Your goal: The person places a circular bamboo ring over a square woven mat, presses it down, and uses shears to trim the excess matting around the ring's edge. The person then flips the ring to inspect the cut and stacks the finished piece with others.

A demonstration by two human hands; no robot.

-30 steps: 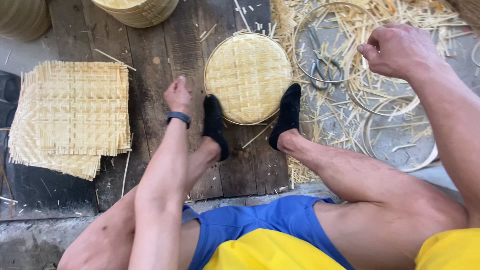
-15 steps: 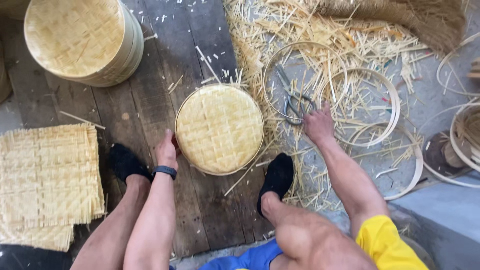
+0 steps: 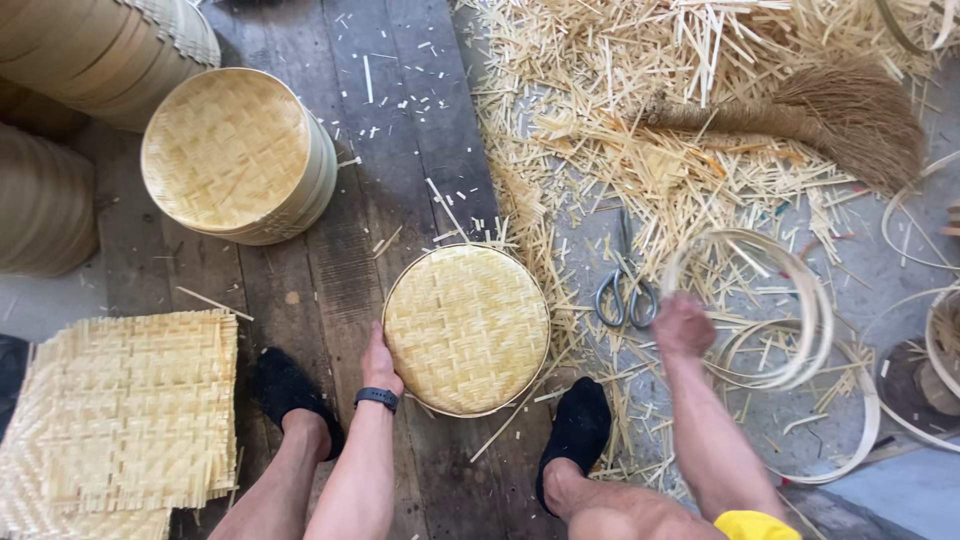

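Note:
A round woven bamboo tray [image 3: 468, 330] lies on dark wooden planks between my two black-socked feet. My left hand [image 3: 380, 362], with a black wristband, holds the tray's left rim. To the right, my right hand [image 3: 684, 325] is a blurred fist closed on the near edge of a thin bamboo hoop [image 3: 800, 290], which is raised a little and blurred too. Grey-handled scissors [image 3: 625, 292] lie among the scraps just left of that hand.
A pile of square woven mats [image 3: 120, 415] lies at bottom left. Stacked round trays [image 3: 235, 155] stand at upper left. Bamboo slivers [image 3: 600, 120] and a straw broom [image 3: 810, 115] cover the upper right. More hoops [image 3: 850, 440] lie at right.
The view has swung down and closer. My right hand has drawn back from the scissors and closed on a hoop. My left hand stays at the tray's rim.

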